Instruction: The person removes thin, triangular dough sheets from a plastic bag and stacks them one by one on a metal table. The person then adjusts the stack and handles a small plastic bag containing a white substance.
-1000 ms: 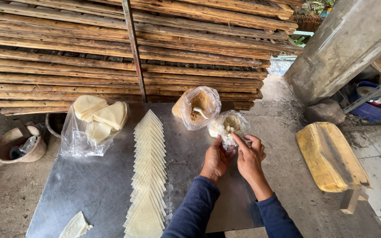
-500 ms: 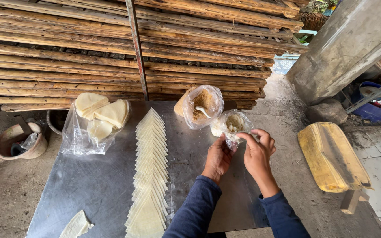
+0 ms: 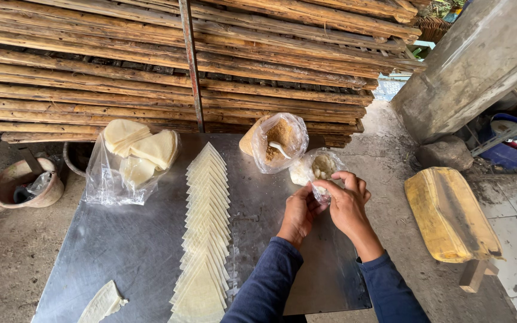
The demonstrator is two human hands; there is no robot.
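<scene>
On the tabletop (image 3: 121, 251), a bag of wrappers (image 3: 133, 158) sits open at ten o'clock, within reach, and a row of wrappers (image 3: 206, 233) runs overlapped from twelve to six o'clock, so each edge can be lifted singly. At one o'clock stand an open bag of brown powder (image 3: 279, 142) with a spoon, and a filling bag (image 3: 321, 166). Just below, the left hand (image 3: 299, 214) and right hand (image 3: 347, 203) meet, fingers pinched shut on a small plastic piece (image 3: 318, 192), held over the tabletop probably to catch spills.
</scene>
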